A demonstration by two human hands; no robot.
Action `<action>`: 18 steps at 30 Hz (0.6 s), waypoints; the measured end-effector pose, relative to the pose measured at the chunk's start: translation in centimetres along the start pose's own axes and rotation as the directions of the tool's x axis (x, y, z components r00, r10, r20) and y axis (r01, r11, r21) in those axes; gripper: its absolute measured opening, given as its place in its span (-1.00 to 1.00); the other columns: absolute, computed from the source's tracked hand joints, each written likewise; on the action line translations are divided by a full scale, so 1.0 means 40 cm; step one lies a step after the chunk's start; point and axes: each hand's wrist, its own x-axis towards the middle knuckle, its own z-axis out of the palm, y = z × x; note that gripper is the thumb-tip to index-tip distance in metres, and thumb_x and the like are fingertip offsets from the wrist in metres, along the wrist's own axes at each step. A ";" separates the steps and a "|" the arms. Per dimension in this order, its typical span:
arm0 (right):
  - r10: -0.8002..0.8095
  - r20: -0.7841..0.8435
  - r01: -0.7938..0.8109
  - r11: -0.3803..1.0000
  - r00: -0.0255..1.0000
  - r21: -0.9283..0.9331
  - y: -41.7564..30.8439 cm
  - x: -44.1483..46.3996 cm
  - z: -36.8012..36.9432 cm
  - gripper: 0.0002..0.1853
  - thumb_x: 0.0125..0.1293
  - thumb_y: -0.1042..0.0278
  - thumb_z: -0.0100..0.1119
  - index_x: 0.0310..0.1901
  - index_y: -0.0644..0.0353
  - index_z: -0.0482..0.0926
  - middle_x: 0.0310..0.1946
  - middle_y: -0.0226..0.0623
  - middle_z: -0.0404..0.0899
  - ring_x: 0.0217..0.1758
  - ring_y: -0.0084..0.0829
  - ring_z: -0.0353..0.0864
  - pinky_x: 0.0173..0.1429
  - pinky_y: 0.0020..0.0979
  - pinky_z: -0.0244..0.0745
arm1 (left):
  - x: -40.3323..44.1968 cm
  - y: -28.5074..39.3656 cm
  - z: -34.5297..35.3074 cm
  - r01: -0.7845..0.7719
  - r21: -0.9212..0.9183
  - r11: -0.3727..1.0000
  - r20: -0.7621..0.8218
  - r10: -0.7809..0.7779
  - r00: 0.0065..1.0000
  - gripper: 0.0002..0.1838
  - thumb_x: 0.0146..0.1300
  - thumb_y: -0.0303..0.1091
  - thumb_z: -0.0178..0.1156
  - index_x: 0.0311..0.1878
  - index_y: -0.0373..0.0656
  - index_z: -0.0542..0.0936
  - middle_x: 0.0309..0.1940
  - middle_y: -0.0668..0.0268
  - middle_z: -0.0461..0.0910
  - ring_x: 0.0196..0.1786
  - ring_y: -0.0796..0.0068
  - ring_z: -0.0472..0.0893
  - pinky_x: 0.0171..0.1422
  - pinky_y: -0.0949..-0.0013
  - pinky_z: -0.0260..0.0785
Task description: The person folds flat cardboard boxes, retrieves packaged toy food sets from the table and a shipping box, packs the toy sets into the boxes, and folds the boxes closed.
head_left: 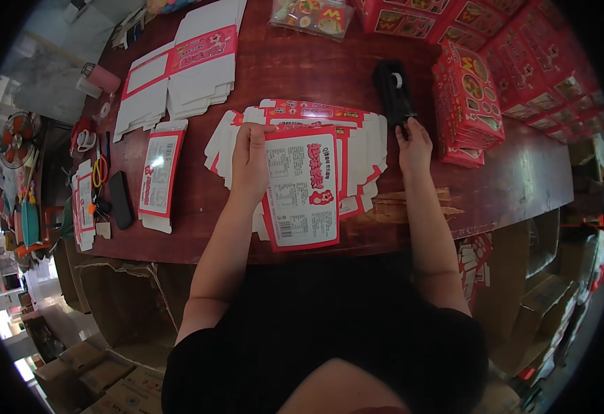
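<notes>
My left hand grips the left edge of a red and white printed carton, its thumb on top and its other fingers hidden underneath. Beneath that carton lies a fanned pile of flat cartons. To the right, my right hand is at the near end of a black tape dispenser, with thumb and fingertips close together there. Anything between those fingertips is too small to make out.
Stacked flat cartons lie at the upper left. Another carton, a black case and yellow-handled scissors are at the left. Finished red boxes stand at the right. Open cardboard boxes sit below the table.
</notes>
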 end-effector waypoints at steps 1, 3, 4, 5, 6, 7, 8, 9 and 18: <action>0.013 -0.015 -0.013 1.000 1.000 -0.013 0.004 0.000 -0.003 -0.86 0.27 0.42 0.15 -0.22 0.29 0.46 -0.21 -0.31 0.49 -0.10 -0.46 0.45 0.01 -0.42 0.44 | 0.000 -0.002 0.001 -0.002 -0.010 1.000 0.002 0.002 1.000 -0.56 0.43 0.05 -0.22 -0.18 -0.16 0.41 -0.31 0.39 0.41 -0.22 0.64 0.38 -0.06 0.52 0.25; 0.026 -0.035 -0.026 1.000 0.999 -0.004 0.005 -0.003 -0.003 -0.87 0.27 0.43 0.14 -0.22 0.29 0.46 -0.23 -0.31 0.49 -0.13 -0.47 0.46 -0.01 -0.42 0.46 | 0.000 -0.001 0.003 -0.010 -0.011 1.000 -0.002 0.010 1.000 -0.58 0.44 0.03 -0.21 -0.19 -0.16 0.41 -0.31 0.40 0.41 -0.22 0.64 0.37 -0.07 0.52 0.25; 0.028 -0.041 -0.027 1.000 0.999 0.016 0.006 -0.016 -0.004 -0.88 0.28 0.45 0.12 -0.22 0.28 0.46 -0.25 -0.31 0.49 -0.15 -0.47 0.47 -0.02 -0.42 0.46 | -0.002 0.001 0.004 -0.016 0.000 1.000 -0.009 0.016 1.000 -0.59 0.44 0.02 -0.21 -0.19 -0.16 0.41 -0.32 0.40 0.41 -0.22 0.64 0.37 -0.07 0.52 0.25; 0.030 -0.043 -0.029 0.999 0.999 0.034 0.007 -0.028 -0.002 -0.90 0.28 0.46 0.11 -0.22 0.27 0.46 -0.26 -0.32 0.49 -0.17 -0.47 0.49 -0.03 -0.42 0.47 | -0.002 0.002 0.005 -0.021 0.009 1.000 -0.019 0.021 1.000 -0.60 0.44 0.01 -0.21 -0.19 -0.16 0.40 -0.32 0.40 0.40 -0.23 0.65 0.37 -0.07 0.53 0.25; 0.023 0.068 -0.025 0.999 0.997 0.023 0.006 -0.049 0.006 -0.92 0.29 0.48 0.09 -0.22 0.27 0.46 -0.28 -0.32 0.50 -0.19 -0.47 0.50 -0.04 -0.43 0.47 | -0.003 0.003 0.005 -0.034 0.019 0.999 -0.001 0.034 0.999 -0.61 0.45 0.00 -0.20 -0.19 -0.16 0.40 -0.32 0.39 0.42 -0.22 0.64 0.38 -0.07 0.52 0.25; 0.019 0.178 -0.022 1.000 0.984 0.015 0.001 -0.078 0.024 -0.93 0.29 0.49 0.07 -0.21 0.26 0.46 -0.29 -0.32 0.50 -0.22 -0.48 0.51 -0.05 -0.44 0.47 | -0.001 0.004 0.004 -0.046 0.030 0.998 0.018 0.045 0.999 -0.61 0.45 -0.01 -0.20 -0.20 -0.16 0.40 -0.32 0.38 0.43 -0.21 0.64 0.38 -0.06 0.51 0.26; 0.018 0.284 -0.021 1.000 0.959 0.006 -0.007 -0.106 0.046 -0.94 0.30 0.51 0.05 -0.21 0.25 0.46 -0.31 -0.33 0.50 -0.24 -0.48 0.52 -0.06 -0.45 0.47 | 0.000 0.006 0.002 -0.056 0.043 0.998 0.037 0.054 0.998 -0.62 0.45 -0.02 -0.20 -0.20 -0.16 0.40 -0.32 0.37 0.44 -0.20 0.64 0.39 -0.06 0.50 0.26; 0.047 0.412 -0.010 0.996 0.910 -0.091 -0.028 -0.136 0.077 -0.92 0.30 0.56 0.02 -0.19 0.24 0.45 -0.35 -0.35 0.52 -0.25 -0.51 0.53 -0.09 -0.48 0.47 | 0.001 0.011 0.002 -0.065 0.046 0.997 0.081 0.061 0.995 -0.62 0.45 -0.02 -0.19 -0.20 -0.17 0.39 -0.31 0.35 0.46 -0.19 0.62 0.40 -0.05 0.49 0.26; 0.275 0.912 0.578 0.707 0.305 -0.406 -0.186 -0.243 0.291 -0.20 0.20 0.61 0.10 0.42 0.17 -0.08 -0.51 -0.45 0.38 -0.40 -0.60 0.39 -0.19 -0.51 0.39 | 0.029 0.082 0.001 -0.067 0.240 0.969 0.482 -0.059 0.874 -0.57 0.40 0.06 -0.16 -0.19 -0.17 0.40 -0.25 0.32 0.50 -0.12 0.53 0.45 0.02 0.43 0.28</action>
